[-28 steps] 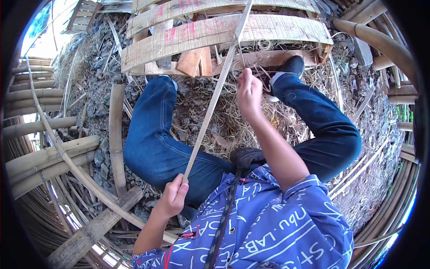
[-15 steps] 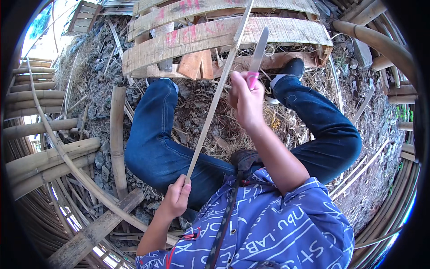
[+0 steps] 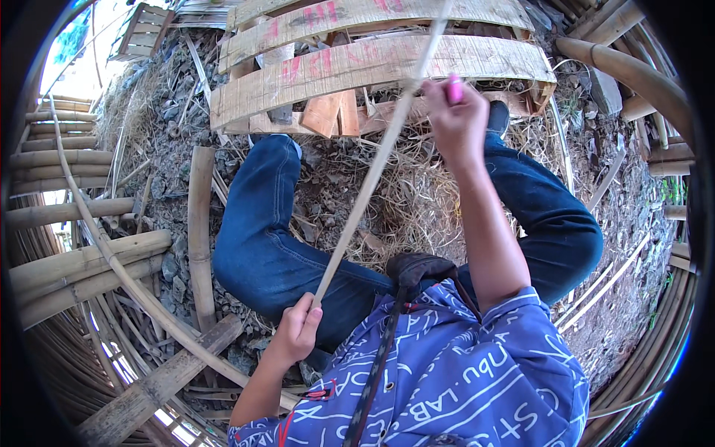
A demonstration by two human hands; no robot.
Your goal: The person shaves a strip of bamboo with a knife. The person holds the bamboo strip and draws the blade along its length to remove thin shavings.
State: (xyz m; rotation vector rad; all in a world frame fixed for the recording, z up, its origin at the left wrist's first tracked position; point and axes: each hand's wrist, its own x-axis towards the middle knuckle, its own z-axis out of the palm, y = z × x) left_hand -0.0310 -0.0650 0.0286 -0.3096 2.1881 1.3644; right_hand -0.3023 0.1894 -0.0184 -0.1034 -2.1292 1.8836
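My left hand (image 3: 298,332) is closed round the near end of a long, pale bamboo strip (image 3: 363,200). The strip slants up and away to the right and crosses over a slatted wooden pallet. Out over the pallet's near edge, my right hand (image 3: 459,125) is closed on a knife with a pink handle (image 3: 454,89). Its blade cannot be made out in this picture. The fingers of that hand are right beside the strip; whether they touch it I cannot tell.
Ahead stands the wooden pallet (image 3: 357,65), marked with red. My bent legs in jeans (image 3: 261,216) frame ground littered with shavings (image 3: 417,201). Bamboo poles (image 3: 97,261) are stacked at left, and one pole (image 3: 199,231) is beside my left leg. A thick bamboo pole (image 3: 633,71) is at far right.
My right hand with the knife has moved farther away and to the right along the strip, and the blade no longer shows. The strip's far end has swung right; my left hand keeps its hold.
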